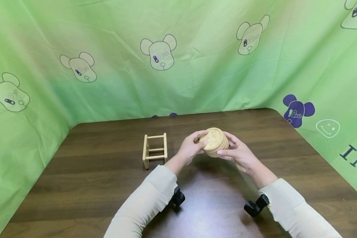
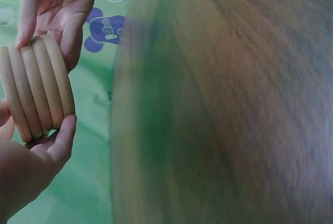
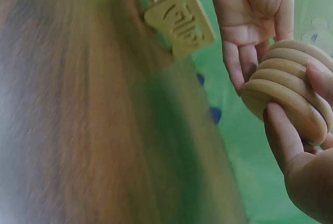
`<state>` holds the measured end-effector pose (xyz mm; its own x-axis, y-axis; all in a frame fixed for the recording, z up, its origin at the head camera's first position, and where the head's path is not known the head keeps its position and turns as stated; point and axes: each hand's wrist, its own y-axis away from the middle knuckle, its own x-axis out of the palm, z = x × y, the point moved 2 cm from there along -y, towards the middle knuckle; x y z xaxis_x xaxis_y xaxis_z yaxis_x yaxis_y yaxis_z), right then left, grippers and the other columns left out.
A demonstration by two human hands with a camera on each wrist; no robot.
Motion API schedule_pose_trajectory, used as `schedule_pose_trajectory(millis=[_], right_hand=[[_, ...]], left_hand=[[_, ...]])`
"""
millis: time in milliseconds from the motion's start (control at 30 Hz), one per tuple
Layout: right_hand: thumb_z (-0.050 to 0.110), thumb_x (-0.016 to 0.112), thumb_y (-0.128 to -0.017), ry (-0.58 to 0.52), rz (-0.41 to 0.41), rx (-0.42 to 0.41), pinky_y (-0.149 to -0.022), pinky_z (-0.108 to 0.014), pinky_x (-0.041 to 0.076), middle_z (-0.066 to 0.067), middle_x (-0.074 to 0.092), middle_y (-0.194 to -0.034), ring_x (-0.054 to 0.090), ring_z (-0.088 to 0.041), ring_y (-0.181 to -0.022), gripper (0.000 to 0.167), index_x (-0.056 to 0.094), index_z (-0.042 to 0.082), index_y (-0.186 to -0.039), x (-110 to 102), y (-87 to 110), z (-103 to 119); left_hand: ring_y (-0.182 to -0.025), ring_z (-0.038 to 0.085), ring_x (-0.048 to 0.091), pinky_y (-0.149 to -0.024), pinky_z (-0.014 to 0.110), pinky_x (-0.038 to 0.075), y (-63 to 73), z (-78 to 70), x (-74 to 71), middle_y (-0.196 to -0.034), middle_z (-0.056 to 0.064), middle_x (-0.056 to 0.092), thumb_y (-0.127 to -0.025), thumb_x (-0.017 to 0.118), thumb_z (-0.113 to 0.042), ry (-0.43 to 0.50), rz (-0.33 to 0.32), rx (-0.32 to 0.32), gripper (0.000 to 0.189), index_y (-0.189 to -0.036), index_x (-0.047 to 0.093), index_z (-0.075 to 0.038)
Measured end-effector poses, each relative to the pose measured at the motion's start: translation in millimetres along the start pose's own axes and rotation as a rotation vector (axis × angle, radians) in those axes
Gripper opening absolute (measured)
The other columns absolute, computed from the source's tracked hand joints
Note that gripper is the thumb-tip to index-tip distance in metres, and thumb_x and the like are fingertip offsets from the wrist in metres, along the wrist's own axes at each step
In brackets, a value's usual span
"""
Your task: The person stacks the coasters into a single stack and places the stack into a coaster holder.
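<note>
Several round, pale wooden coasters (image 1: 213,139) form a tilted stack raised above the table. The top one has a raised rim and a carved pattern. My left hand (image 1: 191,147) grips the stack from the left, its thumb over the top face. From the right, my right hand (image 1: 240,154) holds the same stack between thumb and fingers. In the left wrist view the edges of the stacked coasters (image 2: 39,86) lie flush together, with fingers at both ends. The right wrist view shows the stack (image 3: 289,86) between both hands, partly cut off by the frame.
A small wooden rack (image 1: 165,147) with crossbars stands on the table left of my hands. Its cut-out side panel (image 3: 179,21) shows in the right wrist view. The dark wooden table (image 1: 107,185) meets a green printed curtain (image 1: 196,89) behind and at the sides.
</note>
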<state>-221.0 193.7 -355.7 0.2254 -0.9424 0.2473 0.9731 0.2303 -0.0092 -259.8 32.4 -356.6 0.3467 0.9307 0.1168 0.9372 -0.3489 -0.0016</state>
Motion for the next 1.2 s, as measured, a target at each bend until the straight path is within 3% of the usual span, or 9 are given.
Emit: schedule_pose_trajectory(millis=[300,467,600,733,900,1067,1200], right_hand=[[-0.017,0.056,-0.071,0.037,0.035,-0.035,-0.076,-0.035,0.044,-0.016,0.04,-0.114,0.055,-0.016,-0.091,0.076,0.019,-0.001,-0.134,27.6,-10.3,5.9],[-0.018,0.056,-0.07,0.024,0.055,-0.025,-0.077,-0.038,0.043,-0.02,0.038,-0.117,0.055,-0.017,-0.091,0.076,0.019,0.0,-0.134,46.4,-21.1,1.9],[-0.017,0.057,-0.07,0.022,0.068,-0.026,-0.077,-0.039,0.043,-0.023,0.038,-0.119,0.054,-0.018,-0.092,0.076,0.021,0.0,-0.134,59.7,-29.7,-1.8],[-0.018,0.056,-0.071,0.015,0.075,-0.029,-0.076,-0.038,0.044,-0.024,0.036,-0.121,0.054,-0.019,-0.094,0.074,0.022,0.001,-0.134,71.5,-36.9,-4.2],[-0.02,0.054,-0.071,0.02,0.069,-0.017,-0.076,-0.037,0.044,-0.025,0.035,-0.125,0.052,-0.022,-0.095,0.073,0.023,0.002,-0.134,86.2,-44.8,-5.8],[-0.02,0.055,-0.071,0.011,0.073,0.0,-0.075,-0.038,0.044,-0.023,0.036,-0.127,0.051,-0.025,-0.096,0.073,0.024,0.004,-0.134,103.2,-54.1,-8.5],[-0.021,0.055,-0.07,0.027,0.099,-0.014,-0.073,-0.037,0.045,-0.023,0.036,-0.127,0.051,-0.027,-0.097,0.075,0.023,0.002,-0.134,115.4,-61.7,-10.7]], left_hand=[[-0.07,0.012,0.054,-0.068,0.036,0.047,14.7,-15.5,-26.6,-0.119,0.011,0.043,-0.081,0.054,0.005,-0.014,-0.017,0.041,0.038,-0.118,0.051,-0.002],[-0.067,0.01,0.051,-0.071,0.041,0.045,21.3,-18.8,-47.1,-0.118,0.009,0.041,-0.081,0.055,0.003,-0.041,-0.057,0.028,0.039,-0.119,0.05,-0.003],[-0.072,0.012,0.05,-0.073,0.042,0.044,25.6,-22.8,-61.4,-0.115,0.01,0.04,-0.081,0.054,0.004,-0.048,-0.071,0.03,0.039,-0.12,0.049,-0.003],[-0.081,0.013,0.048,-0.072,0.034,0.045,28.4,-25.9,-74.0,-0.115,0.011,0.042,-0.082,0.053,0.003,-0.049,-0.067,0.04,0.039,-0.121,0.048,-0.003],[-0.085,0.014,0.048,-0.068,0.025,0.043,31.4,-30.4,-90.0,-0.118,0.012,0.048,-0.083,0.052,0.003,-0.127,-0.074,0.067,0.039,-0.121,0.047,-0.002],[-0.094,0.017,0.046,-0.076,0.028,0.04,35.6,-36.3,-109.1,-0.117,0.014,0.05,-0.083,0.052,0.002,-0.234,-0.079,0.102,0.039,-0.121,0.047,-0.002],[-0.093,0.019,0.047,-0.076,0.03,0.041,39.2,-39.9,-122.9,-0.12,0.016,0.048,-0.082,0.052,0.004,-0.253,-0.082,0.083,0.041,-0.122,0.045,-0.001]])
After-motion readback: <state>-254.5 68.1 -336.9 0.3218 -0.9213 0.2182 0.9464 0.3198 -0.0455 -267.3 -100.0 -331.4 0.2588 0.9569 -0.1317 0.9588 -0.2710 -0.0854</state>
